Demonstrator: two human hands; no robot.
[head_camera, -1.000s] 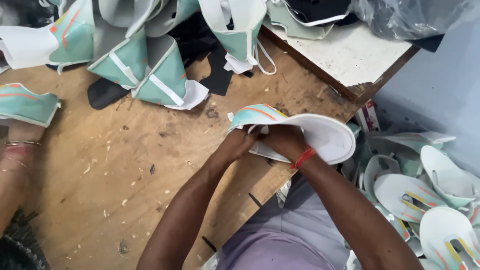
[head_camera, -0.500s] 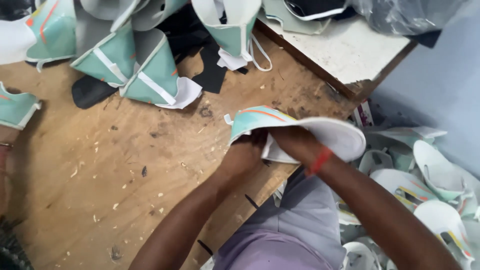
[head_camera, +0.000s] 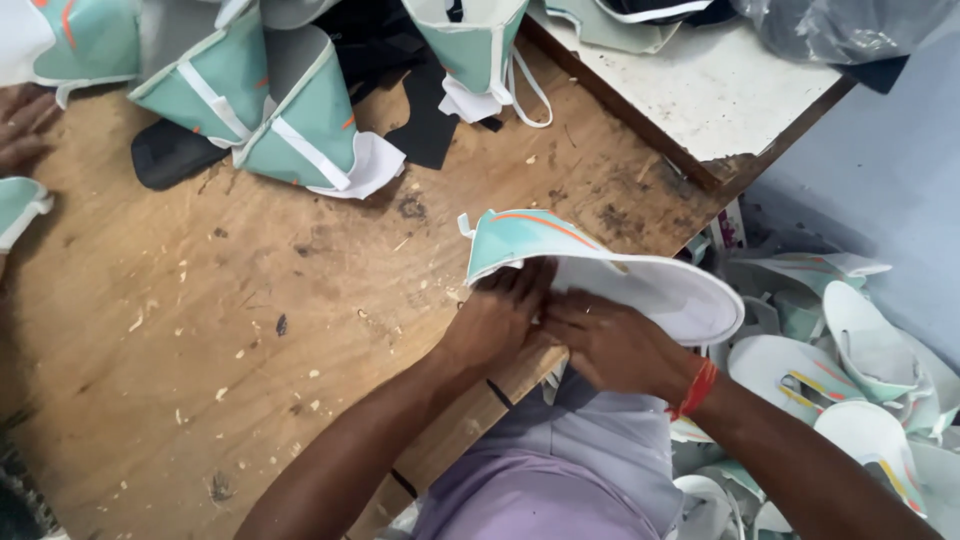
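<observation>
A mint-green shoe upper (head_camera: 520, 240) with orange stripes is joined to a white sole piece (head_camera: 665, 290), held at the near edge of the wooden table (head_camera: 250, 330). My left hand (head_camera: 495, 320) grips it from underneath on the left. My right hand (head_camera: 605, 340), with a red thread band on its wrist, presses against it from the right, fingers meeting the left hand's. Both hands hold this one piece over the table's corner.
Several mint-green uppers (head_camera: 300, 130) and black cut pieces (head_camera: 425, 110) lie at the table's far side. Another person's hand (head_camera: 22, 120) rests at the far left. A white raised board (head_camera: 720, 90) stands at the back right. A heap of finished uppers (head_camera: 850, 370) lies on the floor to the right.
The view has shifted; the held upper now sits lower and more central. My hands have stayed closed on it, working along its lower edge. The other person's hand has come into sight at the left.
</observation>
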